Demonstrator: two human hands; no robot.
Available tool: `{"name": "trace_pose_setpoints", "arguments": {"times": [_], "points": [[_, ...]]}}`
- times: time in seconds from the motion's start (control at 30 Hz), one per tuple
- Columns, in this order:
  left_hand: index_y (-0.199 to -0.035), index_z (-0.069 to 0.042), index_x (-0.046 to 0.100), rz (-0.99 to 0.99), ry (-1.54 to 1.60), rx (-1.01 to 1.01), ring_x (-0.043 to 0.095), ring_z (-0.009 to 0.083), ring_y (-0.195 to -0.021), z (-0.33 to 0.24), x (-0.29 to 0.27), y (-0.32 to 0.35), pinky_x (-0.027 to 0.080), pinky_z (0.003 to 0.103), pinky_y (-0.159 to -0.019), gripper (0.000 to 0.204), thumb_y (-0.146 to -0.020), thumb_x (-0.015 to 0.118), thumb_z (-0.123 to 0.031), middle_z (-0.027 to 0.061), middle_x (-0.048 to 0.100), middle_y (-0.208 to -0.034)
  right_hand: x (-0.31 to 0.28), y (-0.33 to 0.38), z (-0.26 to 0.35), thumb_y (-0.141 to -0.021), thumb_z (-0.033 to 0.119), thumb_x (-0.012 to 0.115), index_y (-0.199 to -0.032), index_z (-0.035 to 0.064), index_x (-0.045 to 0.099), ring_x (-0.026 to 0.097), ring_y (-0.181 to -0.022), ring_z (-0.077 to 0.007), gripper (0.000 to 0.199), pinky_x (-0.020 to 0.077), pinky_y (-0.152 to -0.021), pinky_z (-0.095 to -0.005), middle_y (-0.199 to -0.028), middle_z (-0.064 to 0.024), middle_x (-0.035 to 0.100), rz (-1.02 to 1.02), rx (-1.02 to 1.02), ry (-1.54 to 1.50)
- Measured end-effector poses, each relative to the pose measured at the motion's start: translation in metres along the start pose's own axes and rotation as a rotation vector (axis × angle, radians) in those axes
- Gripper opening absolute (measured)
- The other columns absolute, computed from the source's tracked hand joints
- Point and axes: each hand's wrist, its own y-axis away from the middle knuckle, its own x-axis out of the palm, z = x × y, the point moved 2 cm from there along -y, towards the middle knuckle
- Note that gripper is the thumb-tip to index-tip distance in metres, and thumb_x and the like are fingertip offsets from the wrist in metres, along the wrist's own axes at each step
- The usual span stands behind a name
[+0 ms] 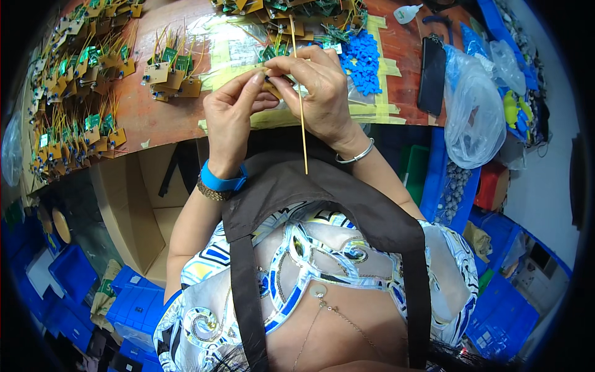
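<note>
My left hand (pixel 227 118) is closed, its thumb and forefinger pinching the edge of a small tan circuit board (pixel 271 90), mostly hidden by the fingers. Against the board's other side press the fingertips of my right hand (pixel 327 93), where a small dark part shows. A long thin yellowish stick (pixel 304 139) lies across my right fingers, one end past the fingertips, the other hanging over my apron. Just right of that hand is a heap of small blue plastic parts (pixel 361 62). Yellow tape strips (pixel 387 68) edge the work area beneath both hands.
Several tan and green circuit boards with yellow wires (pixel 172 75) stand left of my hands, with more rows (pixel 80 68) beyond. At right lie a black phone (pixel 431 77), a small white bottle (pixel 407 13) and a clear plastic bag (pixel 476 118). Below the table is a cardboard box (pixel 127 211).
</note>
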Motion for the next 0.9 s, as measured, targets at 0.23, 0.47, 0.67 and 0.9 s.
{"name": "trace_pose_setpoints", "arguments": {"times": [0.23,0.47,0.67,0.9], "points": [[-0.106,0.007,0.067,-0.020,-0.042,0.062,0.067,0.0137,-0.071,-0.006,-0.007,-0.003,0.059,0.026,-0.066,0.023,-0.093,0.062,-0.011,0.0107,0.069,-0.085,0.005,-0.004,0.005,-0.070,0.004,0.077,-0.091,0.0082,0.069,0.062,-0.077,-0.0198,0.023,0.0422,-0.070,-0.0315,-0.076,-0.0024,0.068,0.012,-0.022,-0.016],[-0.105,0.005,0.069,-0.311,-0.494,0.682,0.065,0.0134,-0.082,-0.060,-0.051,0.003,0.052,0.023,-0.072,0.017,-0.089,0.064,0.000,0.0095,0.071,-0.095,0.005,-0.020,0.017,-0.073,0.001,0.076,-0.099,0.0062,0.070,0.064,-0.081,-0.0208,0.027,0.0488,-0.069,-0.0296,-0.089,-0.0070,0.070,-0.097,-0.044,-0.167],[-0.087,-0.005,0.072,-0.593,-1.195,0.780,0.056,0.0271,-0.094,-0.075,-0.094,-0.011,0.046,0.039,-0.085,0.011,-0.079,0.071,-0.012,0.0121,0.062,-0.092,0.077,-0.035,0.031,-0.082,0.016,0.073,-0.125,0.0049,0.058,0.064,-0.100,-0.0292,0.047,0.0508,-0.083,-0.0379,-0.112,-0.0157,0.065,0.075,0.095,-0.456],[-0.118,0.002,0.054,-0.558,-1.020,0.690,0.052,0.0320,-0.110,-0.061,-0.119,-0.032,0.039,0.040,-0.098,0.041,-0.085,0.065,-0.018,0.0175,0.056,-0.115,0.136,-0.036,0.043,-0.078,0.016,0.073,-0.129,0.0010,0.050,0.058,-0.105,-0.0386,0.058,0.0471,-0.092,-0.0421,-0.118,-0.0227,0.060,0.141,0.138,-0.444]]}}
